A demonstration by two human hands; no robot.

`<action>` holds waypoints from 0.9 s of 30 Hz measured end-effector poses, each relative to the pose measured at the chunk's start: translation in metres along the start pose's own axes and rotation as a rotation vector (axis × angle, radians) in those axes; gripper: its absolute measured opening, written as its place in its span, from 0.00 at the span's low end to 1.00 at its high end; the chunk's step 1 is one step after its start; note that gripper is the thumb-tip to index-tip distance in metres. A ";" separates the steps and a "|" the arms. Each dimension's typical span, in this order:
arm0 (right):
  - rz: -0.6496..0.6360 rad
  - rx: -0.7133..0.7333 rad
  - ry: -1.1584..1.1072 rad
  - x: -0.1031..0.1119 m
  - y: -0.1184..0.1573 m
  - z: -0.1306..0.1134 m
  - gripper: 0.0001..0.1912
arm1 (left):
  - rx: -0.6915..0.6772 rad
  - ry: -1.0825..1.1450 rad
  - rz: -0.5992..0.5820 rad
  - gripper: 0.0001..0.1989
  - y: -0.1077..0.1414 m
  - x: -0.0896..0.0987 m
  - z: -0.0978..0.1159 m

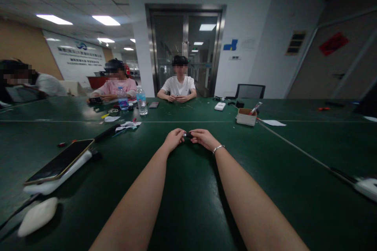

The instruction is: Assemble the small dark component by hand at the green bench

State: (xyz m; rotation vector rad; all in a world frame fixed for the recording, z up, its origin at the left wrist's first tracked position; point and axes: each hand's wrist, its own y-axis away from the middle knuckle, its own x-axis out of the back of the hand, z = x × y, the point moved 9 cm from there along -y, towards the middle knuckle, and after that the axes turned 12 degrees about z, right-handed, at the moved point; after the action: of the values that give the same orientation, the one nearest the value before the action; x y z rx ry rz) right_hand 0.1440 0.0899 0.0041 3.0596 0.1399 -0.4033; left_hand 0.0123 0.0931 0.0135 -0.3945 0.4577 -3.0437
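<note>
Both arms reach forward over the green table (188, 188). Between my fingertips is a small dark object (188, 135) with a shiny, silvery left end. My left hand (174, 140) pinches the silvery end with closed fingers. On the other side, my right hand (205, 139) grips the dark end, also with fingers closed; a silver bracelet circles that wrist. The object lies level, just above or on the tabletop; which of these, I cannot tell. Its details are too small to make out.
At left are a phone (61, 160) on a white device and a white mouse-like item (38, 216). Farther off stand bottles (141, 102), crumpled paper (128, 125) and a small box (246, 117) holding items. Several people sit across the table and at far left.
</note>
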 end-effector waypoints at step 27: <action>-0.009 0.004 0.014 -0.001 0.000 0.000 0.06 | 0.018 0.019 0.027 0.14 -0.001 0.002 -0.002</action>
State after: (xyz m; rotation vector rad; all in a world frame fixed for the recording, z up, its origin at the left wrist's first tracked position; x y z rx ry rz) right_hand 0.1430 0.0896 0.0043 3.0676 0.1536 -0.3826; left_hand 0.0100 0.0942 0.0128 -0.3561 0.4330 -3.0255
